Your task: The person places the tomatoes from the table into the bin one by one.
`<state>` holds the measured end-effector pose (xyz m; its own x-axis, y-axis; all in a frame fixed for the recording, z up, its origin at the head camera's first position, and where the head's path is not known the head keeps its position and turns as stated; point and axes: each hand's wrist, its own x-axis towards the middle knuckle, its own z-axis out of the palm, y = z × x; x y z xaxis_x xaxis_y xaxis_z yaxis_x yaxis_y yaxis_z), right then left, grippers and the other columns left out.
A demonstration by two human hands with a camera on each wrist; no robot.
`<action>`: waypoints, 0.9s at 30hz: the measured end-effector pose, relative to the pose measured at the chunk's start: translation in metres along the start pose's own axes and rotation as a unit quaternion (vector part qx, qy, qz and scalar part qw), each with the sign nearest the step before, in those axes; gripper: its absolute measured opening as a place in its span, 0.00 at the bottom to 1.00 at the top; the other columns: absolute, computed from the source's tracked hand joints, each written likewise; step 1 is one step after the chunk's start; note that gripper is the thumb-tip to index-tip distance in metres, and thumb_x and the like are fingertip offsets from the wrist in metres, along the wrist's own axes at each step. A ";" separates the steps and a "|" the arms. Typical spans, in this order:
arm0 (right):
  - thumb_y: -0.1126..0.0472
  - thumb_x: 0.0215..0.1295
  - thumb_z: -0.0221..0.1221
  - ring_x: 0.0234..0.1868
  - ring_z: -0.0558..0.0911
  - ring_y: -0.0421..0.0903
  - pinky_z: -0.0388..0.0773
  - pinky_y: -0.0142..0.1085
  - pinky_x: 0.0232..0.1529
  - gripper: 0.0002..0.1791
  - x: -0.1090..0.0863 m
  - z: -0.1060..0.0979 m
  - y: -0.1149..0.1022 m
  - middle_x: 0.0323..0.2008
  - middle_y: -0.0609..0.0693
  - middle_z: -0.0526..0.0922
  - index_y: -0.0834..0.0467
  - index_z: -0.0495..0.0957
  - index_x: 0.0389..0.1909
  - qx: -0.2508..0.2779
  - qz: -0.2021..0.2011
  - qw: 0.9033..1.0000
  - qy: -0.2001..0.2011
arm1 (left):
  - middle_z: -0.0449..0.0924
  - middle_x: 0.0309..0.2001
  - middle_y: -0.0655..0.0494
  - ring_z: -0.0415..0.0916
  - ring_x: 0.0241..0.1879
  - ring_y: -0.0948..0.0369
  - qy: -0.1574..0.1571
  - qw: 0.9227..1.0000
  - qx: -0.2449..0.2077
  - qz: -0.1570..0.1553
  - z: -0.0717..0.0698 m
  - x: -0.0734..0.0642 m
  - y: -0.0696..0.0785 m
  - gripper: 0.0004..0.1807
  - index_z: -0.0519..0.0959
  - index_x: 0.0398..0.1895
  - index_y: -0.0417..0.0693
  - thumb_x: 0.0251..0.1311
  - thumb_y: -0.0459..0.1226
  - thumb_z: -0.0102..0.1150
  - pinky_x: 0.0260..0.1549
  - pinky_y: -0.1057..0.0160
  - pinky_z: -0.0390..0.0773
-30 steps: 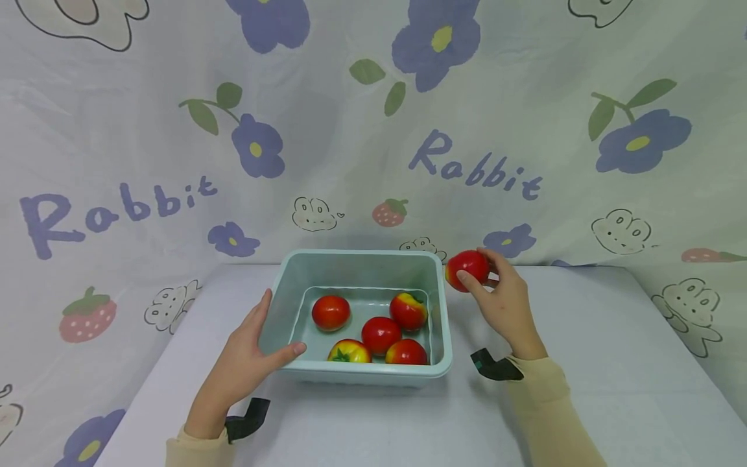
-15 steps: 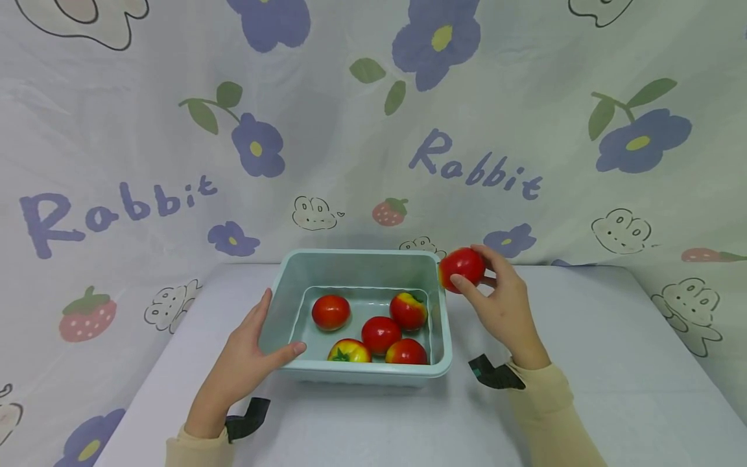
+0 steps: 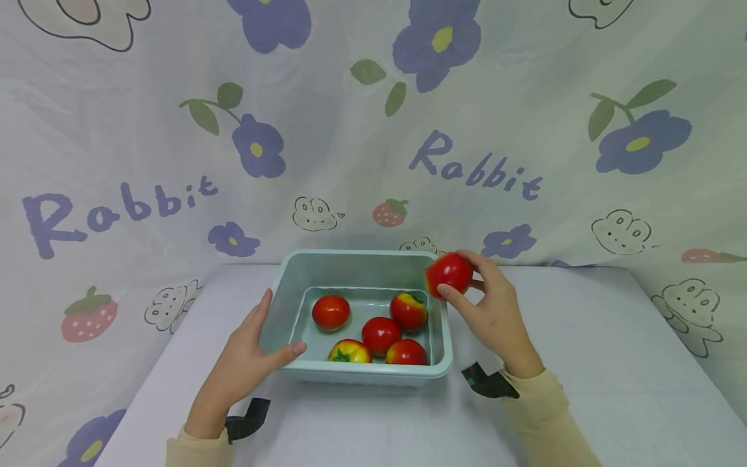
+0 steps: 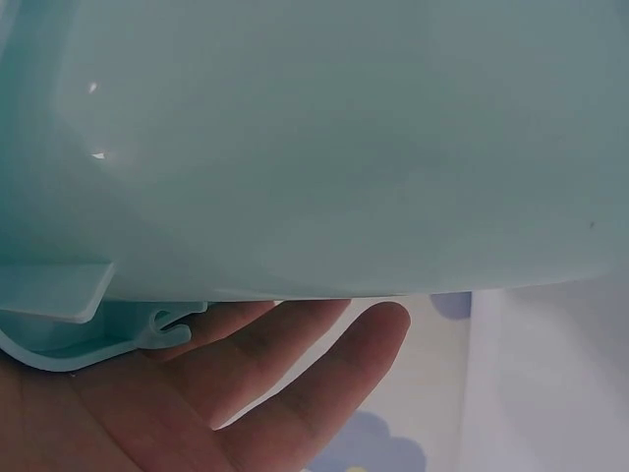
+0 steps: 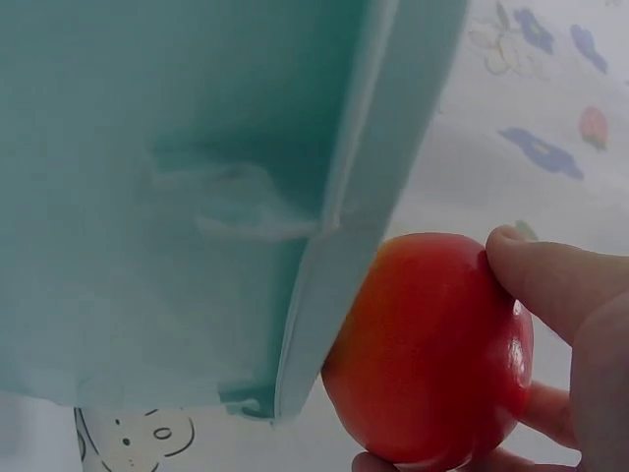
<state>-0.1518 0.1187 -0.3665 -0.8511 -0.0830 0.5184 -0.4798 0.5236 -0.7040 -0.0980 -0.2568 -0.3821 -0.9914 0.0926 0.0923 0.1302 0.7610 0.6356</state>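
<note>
A red tomato with a yellowish end is pinched between the thumb and fingers of my right hand. In the head view it overlaps the bin's right rim near the back corner; in the right wrist view the tomato is beside that rim. My left hand rests at the left front corner of the pale green plastic bin, thumb across the rim, straight fingers along the outer side wall. Inside lie several tomatoes, among them a red one and a yellow one with a green top.
The bin stands on a white-covered table. Behind it hangs a pale cloth printed with flowers, rabbits and lettering. A black strap piece sits at the left wrist, another black piece at the right.
My right hand has moved left with the tomato, from beside the bin to its right rim. My left hand and the tomatoes in the bin have stayed put.
</note>
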 end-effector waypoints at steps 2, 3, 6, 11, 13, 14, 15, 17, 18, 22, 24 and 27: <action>0.51 0.53 0.67 0.54 0.72 0.44 0.79 0.42 0.45 0.36 0.000 0.002 -0.001 0.57 0.46 0.72 0.53 0.65 0.62 -0.001 -0.007 1.000 -0.004 | 0.43 0.72 0.49 0.47 0.69 0.44 0.000 1.000 0.000 -0.001 0.000 0.000 0.000 0.56 0.39 0.74 0.51 0.49 0.58 0.63 0.56 0.34 0.58; 0.51 0.53 0.67 0.54 0.72 0.44 0.79 0.42 0.45 0.36 -0.001 0.002 -0.002 0.57 0.46 0.72 0.53 0.65 0.62 -0.001 -0.010 1.000 -0.007 | 0.43 0.72 0.49 0.47 0.69 0.44 0.000 1.000 0.001 -0.001 0.000 0.000 0.000 0.56 0.39 0.74 0.51 0.49 0.58 0.62 0.56 0.34 0.58; 0.50 0.53 0.67 0.54 0.72 0.43 0.79 0.41 0.45 0.36 -0.001 0.005 -0.004 0.57 0.45 0.71 0.51 0.65 0.63 -0.003 -0.015 1.000 -0.016 | 0.43 0.72 0.49 0.47 0.69 0.44 0.000 1.000 0.001 -0.002 0.000 0.000 -0.001 0.57 0.39 0.74 0.52 0.49 0.58 0.62 0.56 0.34 0.58; 0.50 0.52 0.67 0.55 0.71 0.43 0.79 0.40 0.45 0.37 -0.003 0.007 -0.008 0.59 0.44 0.70 0.49 0.64 0.63 -0.005 -0.020 0.999 -0.027 | 0.43 0.72 0.49 0.47 0.69 0.44 -0.001 1.000 -0.005 0.000 -0.001 0.000 0.000 0.56 0.38 0.74 0.53 0.49 0.58 0.62 0.56 0.34 0.58; 0.51 0.52 0.67 0.56 0.71 0.43 0.79 0.41 0.46 0.37 -0.003 0.008 -0.009 0.59 0.44 0.70 0.50 0.65 0.63 -0.005 -0.024 0.999 -0.030 | 0.43 0.72 0.49 0.47 0.68 0.44 -0.001 1.000 -0.008 0.001 -0.001 0.000 0.001 0.57 0.38 0.74 0.52 0.50 0.58 0.62 0.56 0.34 0.58; 0.51 0.52 0.68 0.56 0.71 0.43 0.79 0.41 0.46 0.37 -0.004 0.009 -0.010 0.59 0.45 0.70 0.50 0.65 0.63 -0.004 -0.027 0.999 -0.032 | 0.44 0.72 0.48 0.47 0.68 0.44 -0.001 1.000 -0.009 0.001 -0.001 0.000 0.001 0.57 0.39 0.74 0.51 0.50 0.58 0.62 0.56 0.34 0.58; 0.51 0.51 0.68 0.56 0.71 0.43 0.79 0.41 0.46 0.37 -0.004 0.010 -0.010 0.59 0.45 0.70 0.51 0.65 0.63 -0.003 -0.031 0.999 -0.034 | 0.44 0.72 0.48 0.48 0.68 0.43 -0.001 1.000 -0.010 0.003 -0.001 0.000 0.001 0.57 0.39 0.74 0.50 0.50 0.58 0.62 0.55 0.34 0.59; 0.51 0.52 0.68 0.56 0.71 0.42 0.79 0.40 0.46 0.37 -0.004 0.011 -0.011 0.59 0.45 0.70 0.52 0.65 0.63 -0.001 -0.037 0.999 -0.040 | 0.44 0.72 0.47 0.48 0.68 0.43 -0.002 1.000 -0.009 0.004 -0.001 0.000 0.002 0.57 0.39 0.74 0.48 0.50 0.58 0.62 0.55 0.33 0.59; 0.51 0.52 0.67 0.55 0.71 0.42 0.79 0.40 0.46 0.37 -0.004 0.011 -0.011 0.59 0.44 0.70 0.52 0.65 0.63 0.001 -0.041 0.998 -0.043 | 0.44 0.72 0.47 0.48 0.68 0.43 -0.002 1.000 -0.009 0.004 -0.001 0.000 0.002 0.57 0.39 0.74 0.48 0.50 0.58 0.62 0.55 0.33 0.59; 0.50 0.52 0.67 0.55 0.71 0.41 0.79 0.40 0.46 0.37 -0.005 0.013 -0.013 0.58 0.43 0.70 0.48 0.65 0.63 0.005 -0.051 0.997 -0.055 | 0.44 0.72 0.47 0.48 0.68 0.43 -0.001 1.000 -0.007 0.004 -0.001 0.000 0.002 0.57 0.39 0.74 0.48 0.50 0.58 0.62 0.55 0.33 0.59; 0.50 0.51 0.67 0.55 0.71 0.41 0.79 0.40 0.46 0.37 -0.005 0.014 -0.013 0.58 0.43 0.70 0.47 0.64 0.63 0.004 -0.054 0.997 -0.059 | 0.44 0.72 0.48 0.48 0.68 0.43 0.000 1.000 -0.007 0.004 -0.001 0.000 0.002 0.57 0.40 0.74 0.48 0.50 0.58 0.62 0.55 0.34 0.59; 0.49 0.51 0.68 0.55 0.71 0.41 0.79 0.40 0.46 0.37 -0.006 0.015 -0.014 0.57 0.43 0.70 0.47 0.65 0.63 0.000 -0.057 0.996 -0.065 | 0.44 0.72 0.47 0.48 0.68 0.43 0.000 1.000 -0.005 0.004 -0.001 0.000 0.002 0.57 0.39 0.74 0.48 0.50 0.58 0.62 0.54 0.33 0.59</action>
<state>-0.1428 0.0989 -0.3668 -0.8115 -0.2513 0.5276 -0.5749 0.5049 -0.6439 -0.0978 -0.2559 -0.3797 -0.9903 0.0986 0.0979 0.1385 0.7541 0.6420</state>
